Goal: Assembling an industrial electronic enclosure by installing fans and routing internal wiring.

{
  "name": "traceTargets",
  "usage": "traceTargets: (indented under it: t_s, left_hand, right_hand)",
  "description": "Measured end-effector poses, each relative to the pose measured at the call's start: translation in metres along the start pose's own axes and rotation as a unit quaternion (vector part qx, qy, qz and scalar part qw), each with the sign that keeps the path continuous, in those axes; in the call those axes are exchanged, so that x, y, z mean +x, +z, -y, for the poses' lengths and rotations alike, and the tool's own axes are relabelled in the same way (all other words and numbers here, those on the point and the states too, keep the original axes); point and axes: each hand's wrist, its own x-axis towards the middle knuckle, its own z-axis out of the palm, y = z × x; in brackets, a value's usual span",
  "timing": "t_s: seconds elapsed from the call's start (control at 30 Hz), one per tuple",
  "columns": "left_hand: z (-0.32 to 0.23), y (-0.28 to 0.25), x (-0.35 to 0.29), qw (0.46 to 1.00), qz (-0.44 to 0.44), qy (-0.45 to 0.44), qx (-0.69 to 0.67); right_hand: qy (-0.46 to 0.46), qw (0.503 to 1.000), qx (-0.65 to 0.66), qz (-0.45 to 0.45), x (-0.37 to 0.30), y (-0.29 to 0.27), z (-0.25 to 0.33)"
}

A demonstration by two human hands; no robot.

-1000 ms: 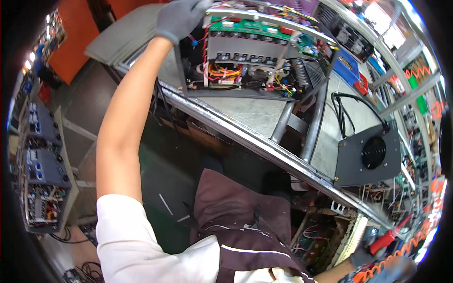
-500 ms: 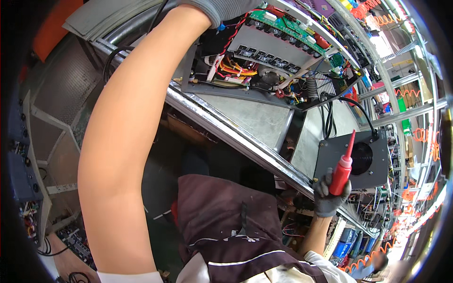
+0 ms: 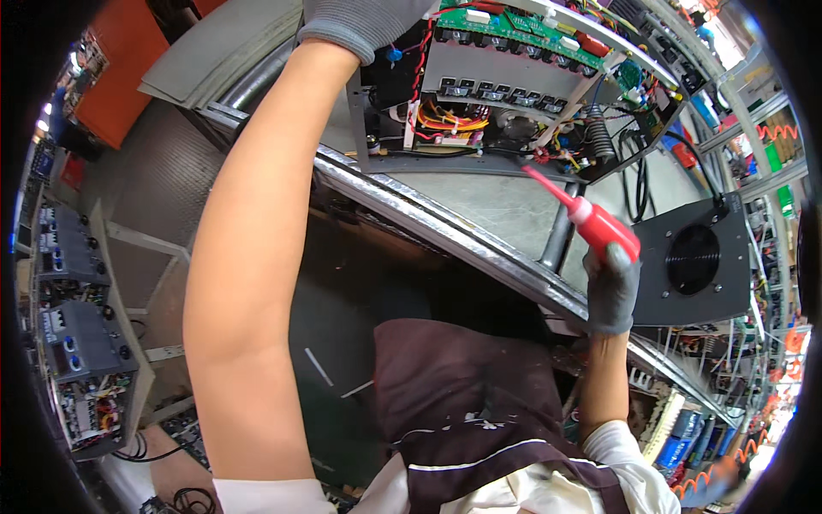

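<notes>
My right hand (image 3: 613, 289), in a grey glove, is wrapped round a red squeeze bottle (image 3: 606, 230) with a long thin nozzle. The bottle leans, its nozzle aimed up and left at the open electrical unit (image 3: 488, 163). That unit stands on the bench with its green circuit board (image 3: 514, 38), wires and dark components exposed. My left arm reaches far forward, and my gloved left hand (image 3: 368, 21) is at the unit's upper left side. The top edge of the picture cuts off its fingers, so what they touch is hidden.
A dark grey panel with a round fan (image 3: 693, 259) lies on the bench at the right, joined by a black cable (image 3: 698, 154). The bench's metal edge rail (image 3: 445, 227) runs diagonally before me. Grey flat sheets (image 3: 218, 64) lie at upper left; other units (image 3: 73, 334) stand at far left.
My right hand has turned the red squeeze bottle from nearly upright to tilted left, bringing its nozzle nearer the unit. The view has shifted slightly; my left hand stays by the unit.
</notes>
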Motion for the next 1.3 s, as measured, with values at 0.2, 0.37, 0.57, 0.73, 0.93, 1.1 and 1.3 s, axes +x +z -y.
traceTargets:
  t_s: [0.2,0.37,0.57,0.73,0.93,1.1,1.3]
  left_hand:
    - [-0.001,0.005,0.001,1.0,-0.011,0.011,0.018]
    - [-0.001,0.007,0.001,0.999,-0.023,0.021,0.029]
    - [0.0,0.006,-0.001,1.0,-0.009,0.017,0.023]
    - [0.0,0.006,-0.001,1.0,-0.009,0.022,0.012]
    - [-0.004,0.005,0.0,0.999,-0.013,0.031,0.034]
    - [-0.003,0.005,0.001,0.999,-0.008,0.027,0.035]
    - [-0.004,0.005,0.0,0.999,-0.012,0.026,0.025]
  right_hand:
    - [-0.039,0.998,-0.022,-0.043,0.025,0.047,-0.016]
    - [-0.347,0.904,-0.239,0.074,0.043,0.063,-0.061]
    - [-0.47,0.791,-0.355,0.165,0.056,0.079,-0.074]
    - [-0.493,0.762,-0.384,0.169,0.065,0.086,-0.084]
    - [-0.503,0.742,-0.409,0.172,0.066,0.089,-0.09]
    - [-0.496,0.737,-0.42,0.184,0.061,0.091,-0.085]
    - [-0.484,0.738,-0.429,0.193,0.062,0.089,-0.087]
